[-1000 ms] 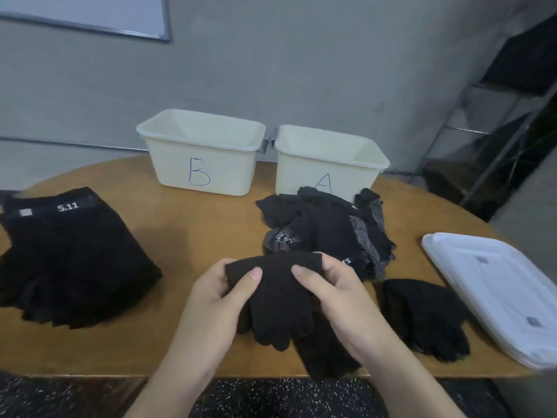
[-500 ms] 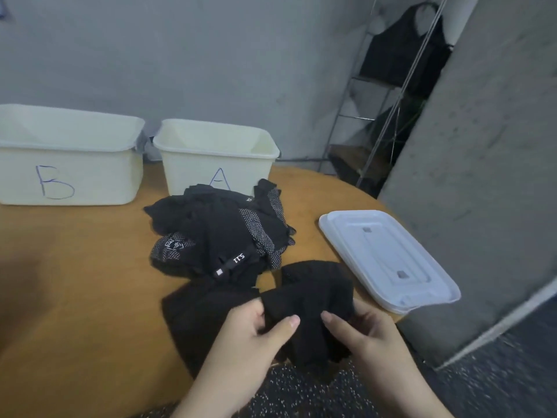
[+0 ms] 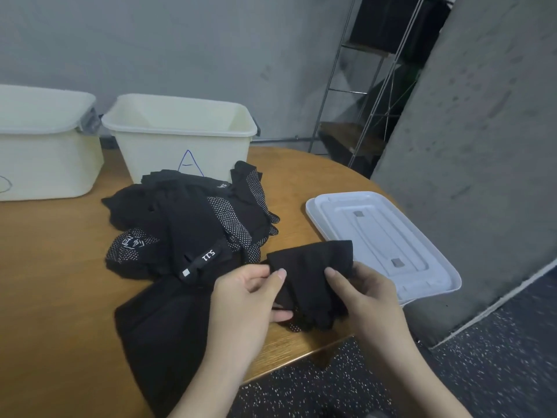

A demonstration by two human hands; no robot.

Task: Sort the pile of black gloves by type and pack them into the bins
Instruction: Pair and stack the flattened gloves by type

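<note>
While both hands pinch the same black glove [image 3: 310, 276], nothing is free to reach elsewhere. Left hand [image 3: 244, 300] has its thumb on the glove's left edge, fingers curled under it; right hand [image 3: 361, 294] has its thumb on the right side, fingers behind the fabric. Glove hangs between them just above the near table edge [image 3: 295, 351], cuff up and away, finger stubs pointing down toward the person, so the long axis runs roughly near-far.

Key relation, as I judge it: bin A [image 3: 180, 137] sits up and left of the held glove, past the glove pile [image 3: 193, 221], so the left hand is nearer to it. Bin B [image 3: 45, 146] is further left, cut off by the frame, with only a scrap of its letter showing.

Another dark stack [image 3: 156, 336] lies on the table under the left forearm; can't separate single gloves in it. White lids [image 3: 379, 236] rest right of the pile, well clear.

Hard to tell the held glove's type: plain knit on top, dotted fabric peeking out below it may be its palm or another glove. Bin interiors only partly visible.
</note>
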